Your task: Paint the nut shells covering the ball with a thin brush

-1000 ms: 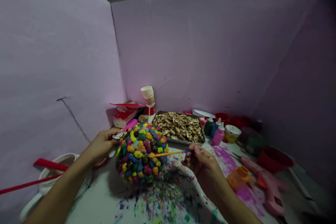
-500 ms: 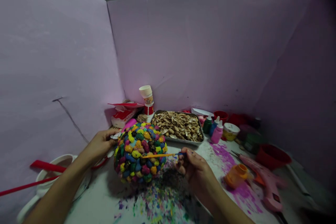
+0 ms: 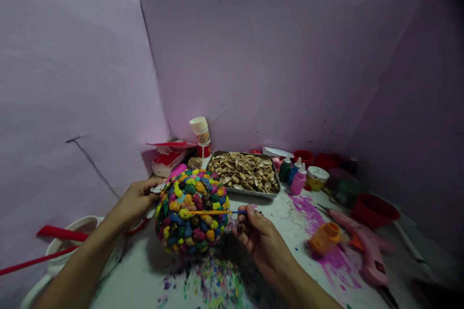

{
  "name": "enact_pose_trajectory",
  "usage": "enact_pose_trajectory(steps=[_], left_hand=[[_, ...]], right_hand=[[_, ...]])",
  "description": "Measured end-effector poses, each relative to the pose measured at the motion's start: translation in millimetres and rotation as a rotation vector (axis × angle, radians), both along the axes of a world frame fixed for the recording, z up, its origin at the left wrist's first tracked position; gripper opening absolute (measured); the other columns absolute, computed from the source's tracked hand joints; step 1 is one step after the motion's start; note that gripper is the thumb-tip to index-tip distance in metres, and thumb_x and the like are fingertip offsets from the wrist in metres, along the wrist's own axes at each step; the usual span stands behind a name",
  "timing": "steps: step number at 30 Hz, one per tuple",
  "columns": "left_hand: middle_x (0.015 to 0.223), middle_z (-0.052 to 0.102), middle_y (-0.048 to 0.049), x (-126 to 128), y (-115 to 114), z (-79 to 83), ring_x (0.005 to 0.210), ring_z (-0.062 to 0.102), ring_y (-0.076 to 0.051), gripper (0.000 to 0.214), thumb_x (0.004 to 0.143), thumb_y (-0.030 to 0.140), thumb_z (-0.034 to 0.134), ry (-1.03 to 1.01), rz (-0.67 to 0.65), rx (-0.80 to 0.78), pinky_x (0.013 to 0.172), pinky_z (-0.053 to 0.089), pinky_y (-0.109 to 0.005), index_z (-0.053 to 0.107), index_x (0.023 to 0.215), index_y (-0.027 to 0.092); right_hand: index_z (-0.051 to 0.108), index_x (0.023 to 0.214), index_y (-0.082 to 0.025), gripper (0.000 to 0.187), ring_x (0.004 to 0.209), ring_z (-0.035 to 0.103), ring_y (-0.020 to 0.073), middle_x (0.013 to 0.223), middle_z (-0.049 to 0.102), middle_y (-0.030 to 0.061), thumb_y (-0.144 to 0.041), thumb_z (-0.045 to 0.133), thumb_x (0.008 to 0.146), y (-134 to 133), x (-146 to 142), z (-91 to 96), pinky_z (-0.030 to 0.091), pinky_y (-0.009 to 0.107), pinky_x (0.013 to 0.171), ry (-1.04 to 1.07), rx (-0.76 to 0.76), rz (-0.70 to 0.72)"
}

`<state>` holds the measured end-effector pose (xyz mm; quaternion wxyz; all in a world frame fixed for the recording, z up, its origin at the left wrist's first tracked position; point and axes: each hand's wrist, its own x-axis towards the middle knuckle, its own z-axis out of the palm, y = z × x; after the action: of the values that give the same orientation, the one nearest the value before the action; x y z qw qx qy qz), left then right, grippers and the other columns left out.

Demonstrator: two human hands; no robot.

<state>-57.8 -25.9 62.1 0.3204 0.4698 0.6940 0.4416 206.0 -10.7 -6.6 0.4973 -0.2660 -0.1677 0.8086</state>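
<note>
A round object covered in peanut shells painted in many colours (image 3: 192, 231) sits on the paint-spattered table. My right hand (image 3: 261, 239) is closed around a thin paintbrush (image 3: 217, 212) with an orange handle and a blue section near my fingers. The brush lies nearly level, its far end at a yellow shell on the front of the ball. Along the ball's left side my left hand (image 3: 141, 198) pinches a crumpled white tissue (image 3: 158, 188); its fingertips are partly hidden, and I cannot tell whether they press on the ball.
Behind the ball stands a metal tray of peanut shells (image 3: 246, 174), beside stacked paper cups (image 3: 200, 130). Paint bottles (image 3: 298, 181) are to the right, with an orange paint jar (image 3: 324, 239) and a pink glue gun (image 3: 362, 241). At left is a white container (image 3: 85, 222) with red sticks.
The brush and my right hand have shifted left across the ball, and the brush lies flatter, its end on the yellow shell. My left hand stays at the ball's side. The view turned slightly.
</note>
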Motion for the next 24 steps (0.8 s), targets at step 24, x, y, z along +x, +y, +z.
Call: enact_pose_trajectory(steps=[24], left_hand=[[0.076,0.076,-0.0017,-5,1,-5.6,0.079,0.068,-0.027,0.026,0.042,0.023,0.069,-0.072,-0.01,0.022,0.075,0.053,-0.035,0.072,0.068,0.024]], right_hand=[[0.073,0.064,-0.013,0.048,0.04,0.05,0.0045,0.05,0.06,-0.0044,-0.039,0.097,0.032,7,16,4.4,0.05,0.018,0.043,-0.169,0.061,-0.079]])
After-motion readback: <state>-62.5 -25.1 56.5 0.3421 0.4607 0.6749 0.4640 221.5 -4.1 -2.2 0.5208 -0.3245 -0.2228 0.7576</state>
